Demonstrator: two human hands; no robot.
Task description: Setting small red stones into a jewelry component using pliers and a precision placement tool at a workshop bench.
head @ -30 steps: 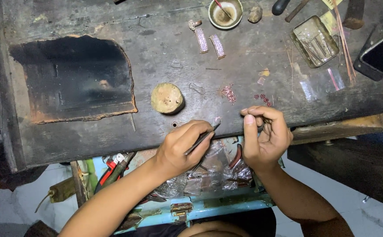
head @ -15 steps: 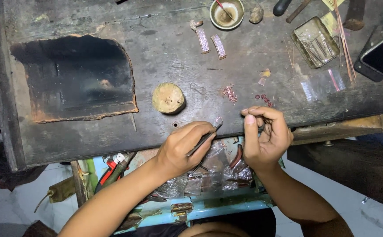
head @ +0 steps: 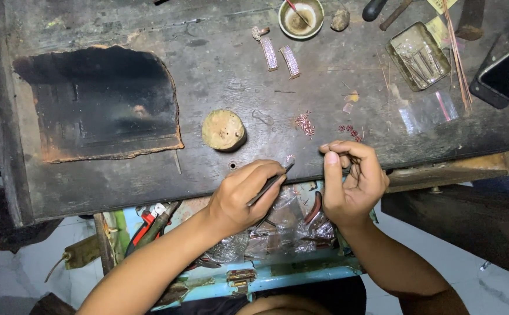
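Left hand (head: 240, 198): fingers closed on tweezers (head: 271, 185), tips at a tiny stone (head: 290, 158), lower centre.
Right hand (head: 352, 181): fingertips pinched together; contents unclear.
Risk: stone could flick off bench (head: 208, 76) edge if squeezed askew.

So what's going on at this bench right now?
A person sits at a dark, worn workbench, doing fine jewellery-type work. The left hand holds thin tweezers, tip at a tiny pale piece near the bench's edge. The right hand is raised beside it, fingertips pinched together. Two stone-set strips lie farther back.
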